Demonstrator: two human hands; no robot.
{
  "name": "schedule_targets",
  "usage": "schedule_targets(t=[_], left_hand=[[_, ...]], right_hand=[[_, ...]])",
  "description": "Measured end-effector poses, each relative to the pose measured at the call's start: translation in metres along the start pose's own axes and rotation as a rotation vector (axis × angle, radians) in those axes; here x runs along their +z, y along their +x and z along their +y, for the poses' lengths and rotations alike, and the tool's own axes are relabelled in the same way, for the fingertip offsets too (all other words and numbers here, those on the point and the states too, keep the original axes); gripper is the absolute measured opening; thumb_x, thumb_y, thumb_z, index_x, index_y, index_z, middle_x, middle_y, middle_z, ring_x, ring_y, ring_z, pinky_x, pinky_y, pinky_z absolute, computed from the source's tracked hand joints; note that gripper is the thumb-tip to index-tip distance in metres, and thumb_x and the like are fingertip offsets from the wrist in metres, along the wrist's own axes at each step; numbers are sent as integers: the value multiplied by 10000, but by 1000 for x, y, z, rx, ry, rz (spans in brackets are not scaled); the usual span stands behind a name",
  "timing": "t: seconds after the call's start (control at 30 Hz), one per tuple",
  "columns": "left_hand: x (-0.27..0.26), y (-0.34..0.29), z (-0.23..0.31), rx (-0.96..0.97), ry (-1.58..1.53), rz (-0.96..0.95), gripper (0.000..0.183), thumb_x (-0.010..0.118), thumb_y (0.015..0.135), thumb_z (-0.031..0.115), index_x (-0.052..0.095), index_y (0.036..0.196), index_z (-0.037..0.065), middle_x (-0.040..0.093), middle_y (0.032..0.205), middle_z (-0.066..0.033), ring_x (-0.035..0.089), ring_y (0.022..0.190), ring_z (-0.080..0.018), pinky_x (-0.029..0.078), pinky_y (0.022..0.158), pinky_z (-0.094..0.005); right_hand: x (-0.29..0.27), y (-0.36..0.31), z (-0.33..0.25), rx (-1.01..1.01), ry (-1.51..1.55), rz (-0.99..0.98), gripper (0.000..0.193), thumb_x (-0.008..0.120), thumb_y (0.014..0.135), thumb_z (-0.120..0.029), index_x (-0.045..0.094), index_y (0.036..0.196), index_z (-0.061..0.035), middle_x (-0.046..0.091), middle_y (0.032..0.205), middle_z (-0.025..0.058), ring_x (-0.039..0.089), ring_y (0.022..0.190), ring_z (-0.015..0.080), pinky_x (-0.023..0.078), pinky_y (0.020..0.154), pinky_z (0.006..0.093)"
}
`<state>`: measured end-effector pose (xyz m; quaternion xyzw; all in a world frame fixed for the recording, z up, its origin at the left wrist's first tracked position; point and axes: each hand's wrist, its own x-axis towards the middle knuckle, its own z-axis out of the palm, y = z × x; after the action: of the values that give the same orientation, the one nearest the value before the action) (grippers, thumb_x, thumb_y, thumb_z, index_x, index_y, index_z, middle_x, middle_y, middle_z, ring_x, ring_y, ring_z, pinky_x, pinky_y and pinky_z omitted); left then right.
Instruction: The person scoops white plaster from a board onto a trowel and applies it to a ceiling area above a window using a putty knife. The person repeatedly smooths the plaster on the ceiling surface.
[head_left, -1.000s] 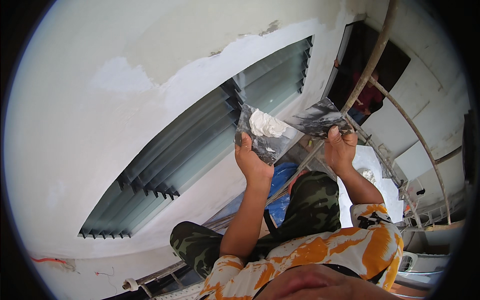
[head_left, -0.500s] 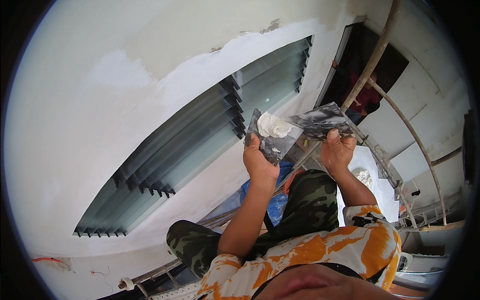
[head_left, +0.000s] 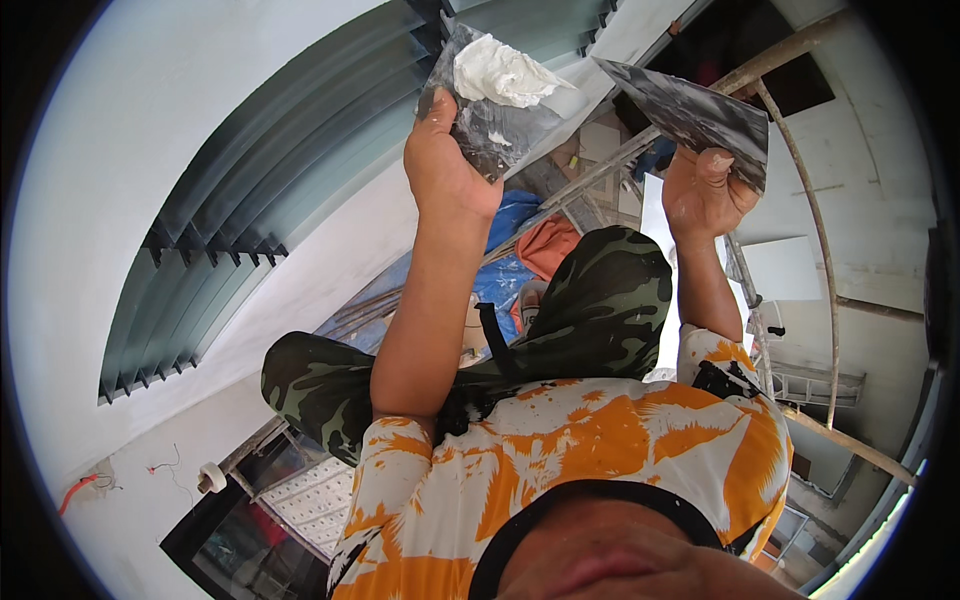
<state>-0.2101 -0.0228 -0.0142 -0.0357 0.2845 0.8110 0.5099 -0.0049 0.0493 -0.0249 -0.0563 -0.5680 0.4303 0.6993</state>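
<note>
My left hand (head_left: 450, 185) is closed on a flat, grey putty blade (head_left: 520, 128), thumb lying over its smeared face. A thick mound of white putty (head_left: 500, 72) rests on that blade's upper part. To the right, my right hand (head_left: 708, 205) grips a second flat blade (head_left: 690, 112), darker and streaked with residue, its thumb pressed on the near edge. The second blade is tilted, and a gap separates it from the first. White smudges show on my right thumb. How the fingers lie behind both blades is hidden.
A louvred window (head_left: 330, 130) runs along the pale wall (head_left: 90, 230) at left. Scaffold poles (head_left: 812, 200) stand at right. Below lie a blue tarp (head_left: 400, 285), an orange cloth (head_left: 548, 247) and a white board (head_left: 654, 222). A perforated platform (head_left: 308, 500) is at lower left.
Both hands appear higher in the picture and farther apart. The blades, which met or overlapped in view, are separated now. The whole view has shifted, with my torso showing more.
</note>
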Motion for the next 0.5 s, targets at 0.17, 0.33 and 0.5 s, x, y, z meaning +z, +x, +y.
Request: schedule_targets(t=[0.17, 0.33, 0.5], left_hand=[[-2, 3, 9, -86, 24, 86, 293, 474, 1045, 220, 607, 1252, 61, 671, 1226, -55, 653, 1121, -231, 506, 962, -445], [-3, 2, 7, -181, 179, 39, 301, 501, 1032, 258, 621, 1249, 86, 676, 1224, -38, 670, 1066, -217, 483, 955, -439], [-8, 5, 2, -144, 67, 58, 302, 517, 1024, 248, 629, 1233, 61, 675, 1224, -54, 676, 1032, -218, 498, 919, -423]], right_hand=[[-5, -5, 9, 31, 47, -177, 328, 699, 935, -115, 634, 1226, 23, 654, 1218, 204, 629, 1121, 331, 471, 1009, 519], [-6, -7, 3, 111, 220, -174, 342, 712, 928, -161, 642, 1218, 6, 650, 1225, 212, 629, 1128, 352, 473, 1007, 554], [-12, -12, 4, 75, 216, 107, 402, 776, 878, -171, 638, 1188, 46, 671, 1176, 206, 640, 1112, 327, 478, 1014, 509]])
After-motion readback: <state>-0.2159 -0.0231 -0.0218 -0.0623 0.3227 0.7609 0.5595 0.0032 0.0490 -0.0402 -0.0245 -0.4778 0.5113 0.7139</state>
